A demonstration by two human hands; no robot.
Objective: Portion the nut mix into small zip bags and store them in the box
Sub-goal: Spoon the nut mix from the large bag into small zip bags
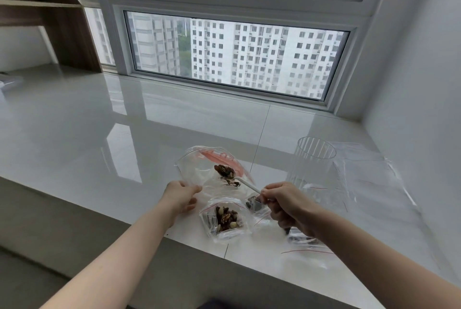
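Scooping time at the glossy white sill (104, 134): the right hand (287, 205) has its fingers curled around the handle of a white spoon (245, 183), and the bowl of that spoon, heaped with nut mix (225, 171), sits inside the large clear bag (199, 166) with the red zip strip. The left hand (180, 197) pinches that bag's near-left edge, thumb on top, holding the mouth up and open. Just in front, a small zip bag (225, 218) lies flat with a portion of nuts already in it, and a second small bag (257, 205) with something dark inside sits right beside the right hand's knuckles. A ribbed clear container (313, 161) stands upright to the right, with loose empty bags (369, 176) spread behind it; whether that container is the storage box, I can't say. So we look mid-portioning, a loaded spoon coming out of the supply bag. The next move calls for a level lift clear of the plastic, then a steady tip into a small bag's narrow mouth, which wants holding open, or nuts will scatter.
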